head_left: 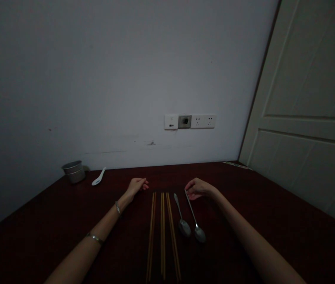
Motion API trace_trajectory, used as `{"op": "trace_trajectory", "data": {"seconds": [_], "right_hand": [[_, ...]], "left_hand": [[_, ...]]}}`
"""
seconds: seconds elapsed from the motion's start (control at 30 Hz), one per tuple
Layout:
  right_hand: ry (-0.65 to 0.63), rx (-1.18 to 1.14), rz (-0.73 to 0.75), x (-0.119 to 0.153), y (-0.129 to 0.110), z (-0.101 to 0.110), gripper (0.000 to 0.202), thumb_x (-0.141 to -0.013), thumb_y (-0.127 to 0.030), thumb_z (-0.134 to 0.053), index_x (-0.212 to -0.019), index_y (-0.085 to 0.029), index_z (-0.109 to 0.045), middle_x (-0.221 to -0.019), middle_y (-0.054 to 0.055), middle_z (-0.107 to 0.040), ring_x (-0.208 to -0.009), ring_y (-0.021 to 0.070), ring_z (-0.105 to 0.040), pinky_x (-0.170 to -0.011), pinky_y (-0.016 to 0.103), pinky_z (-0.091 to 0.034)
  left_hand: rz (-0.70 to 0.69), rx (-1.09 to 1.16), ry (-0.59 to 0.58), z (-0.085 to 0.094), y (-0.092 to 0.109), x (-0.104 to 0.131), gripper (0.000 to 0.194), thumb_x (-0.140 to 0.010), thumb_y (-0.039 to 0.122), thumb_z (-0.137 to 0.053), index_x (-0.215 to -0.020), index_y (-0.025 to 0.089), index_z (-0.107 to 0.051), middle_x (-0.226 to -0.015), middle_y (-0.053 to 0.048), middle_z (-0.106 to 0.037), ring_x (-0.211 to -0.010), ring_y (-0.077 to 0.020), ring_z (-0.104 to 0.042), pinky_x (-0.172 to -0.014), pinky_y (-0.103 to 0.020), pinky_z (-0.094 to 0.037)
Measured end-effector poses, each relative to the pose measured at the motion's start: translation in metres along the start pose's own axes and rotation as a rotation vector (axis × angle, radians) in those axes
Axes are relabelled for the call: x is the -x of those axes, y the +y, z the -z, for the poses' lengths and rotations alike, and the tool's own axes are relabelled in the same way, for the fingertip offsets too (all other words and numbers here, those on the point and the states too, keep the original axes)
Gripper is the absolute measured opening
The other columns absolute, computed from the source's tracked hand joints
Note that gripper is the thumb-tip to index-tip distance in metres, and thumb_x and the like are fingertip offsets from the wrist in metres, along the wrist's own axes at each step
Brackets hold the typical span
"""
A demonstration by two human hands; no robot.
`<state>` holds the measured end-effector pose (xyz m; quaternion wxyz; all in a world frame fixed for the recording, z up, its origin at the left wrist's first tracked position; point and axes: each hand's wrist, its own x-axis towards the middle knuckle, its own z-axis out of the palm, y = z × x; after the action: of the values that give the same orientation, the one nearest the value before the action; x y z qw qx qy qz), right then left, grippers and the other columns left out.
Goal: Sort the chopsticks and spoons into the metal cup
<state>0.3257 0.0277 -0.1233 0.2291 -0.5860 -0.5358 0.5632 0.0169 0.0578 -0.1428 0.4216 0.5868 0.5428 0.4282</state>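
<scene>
Right hand [196, 188] pinches the handle tip of the outer metal spoon [195, 221], lining it beside its twin [181, 217] and the chopsticks [162, 232]; your left hand [137, 184] rests loosely curled, empty, on the worktop [274, 221].

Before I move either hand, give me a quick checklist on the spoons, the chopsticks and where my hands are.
1. Right hand at the handle tip of the right metal spoon: ok, fingers touch or nearly touch it; grip cannot tell.
2. Left hand free: ok, resting on the table, holding nothing.
3. Left metal spoon apart from the right one: ok, side by side, bowls toward me.
4. Chopsticks laid lengthwise left of the spoons: ok.
5. Metal cup and white spoon out of the way: ok, far left by the wall.
</scene>
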Motion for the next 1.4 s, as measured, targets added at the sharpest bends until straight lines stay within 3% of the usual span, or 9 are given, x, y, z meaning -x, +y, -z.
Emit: {"op": "trace_trajectory", "data": {"seconds": [0.33,0.57,0.87,1.1,1.23,1.3,1.4], "right_hand": [[0.014,0.128,-0.002,-0.001,-0.005,-0.012,0.011,-0.062,-0.006,-0.064,-0.063,-0.014,-0.056,-0.045,-0.003,-0.059,-0.045,0.0097,-0.059,-0.052,0.019,-0.052],[0.102,0.207,-0.021,0.004,-0.011,-0.02,0.014,-0.063,-0.003,-0.058,-0.055,-0.014,-0.055,-0.041,-0.001,-0.057,-0.042,0.0122,-0.058,-0.046,0.021,-0.05],[0.115,0.231,-0.014,-0.003,-0.007,-0.02,0.017,-0.064,-0.004,-0.058,-0.049,-0.014,-0.056,-0.04,0.0,-0.056,-0.041,0.0113,-0.057,-0.044,0.019,-0.049],[0.089,0.227,-0.061,0.002,-0.009,-0.02,0.018,-0.065,-0.01,-0.064,-0.05,-0.013,-0.056,-0.041,0.001,-0.057,-0.04,0.0116,-0.056,-0.043,0.02,-0.049],[0.066,0.258,-0.068,0.003,-0.01,-0.012,0.021,-0.067,-0.022,-0.067,-0.053,-0.012,-0.055,-0.044,0.002,-0.059,-0.041,0.0112,-0.057,-0.043,0.019,-0.047],[0.124,0.324,-0.051,0.001,-0.01,-0.005,0.026,-0.073,-0.031,-0.062,-0.055,-0.013,-0.056,-0.047,0.004,-0.06,-0.043,0.0112,-0.057,-0.043,0.018,-0.045],[0.444,0.509,0.086,-0.002,-0.006,0.005,0.03,-0.081,-0.039,-0.05,-0.07,-0.013,-0.061,-0.065,0.008,-0.066,-0.059,0.0148,-0.062,-0.053,0.021,-0.047]], "left_hand": [[-0.006,0.0,-0.026,-0.001,-0.005,-0.006,0.025,-0.079,0.029,-0.049,-0.066,0.011,-0.062,-0.059,-0.007,-0.065,-0.05,-0.0107,-0.053,-0.051,-0.021,-0.036],[0.006,-0.027,-0.035,-0.001,-0.004,-0.004,0.025,-0.079,0.03,-0.051,-0.067,0.011,-0.063,-0.061,-0.008,-0.066,-0.052,-0.0115,-0.055,-0.051,-0.021,-0.037],[-0.009,-0.022,-0.04,-0.001,-0.004,-0.004,0.025,-0.079,0.027,-0.049,-0.066,0.011,-0.063,-0.06,-0.007,-0.066,-0.052,-0.0111,-0.054,-0.052,-0.02,-0.037],[0.008,-0.038,-0.024,-0.002,0.002,0.0,0.024,-0.077,0.026,-0.05,-0.064,0.011,-0.063,-0.058,-0.007,-0.066,-0.051,-0.0114,-0.055,-0.053,-0.021,-0.038],[0.007,-0.039,-0.028,-0.002,0.001,-0.001,0.024,-0.077,0.026,-0.049,-0.065,0.011,-0.063,-0.058,-0.007,-0.065,-0.051,-0.0109,-0.055,-0.054,-0.022,-0.039],[0.011,-0.041,-0.038,-0.002,-0.002,-0.004,0.025,-0.078,0.026,-0.048,-0.064,0.011,-0.062,-0.058,-0.006,-0.065,-0.05,-0.0104,-0.054,-0.054,-0.021,-0.039],[0.012,-0.028,-0.05,-0.002,-0.007,-0.009,0.025,-0.078,0.026,-0.047,-0.063,0.011,-0.061,-0.055,-0.004,-0.064,-0.049,-0.0097,-0.053,-0.054,-0.021,-0.039]]}}
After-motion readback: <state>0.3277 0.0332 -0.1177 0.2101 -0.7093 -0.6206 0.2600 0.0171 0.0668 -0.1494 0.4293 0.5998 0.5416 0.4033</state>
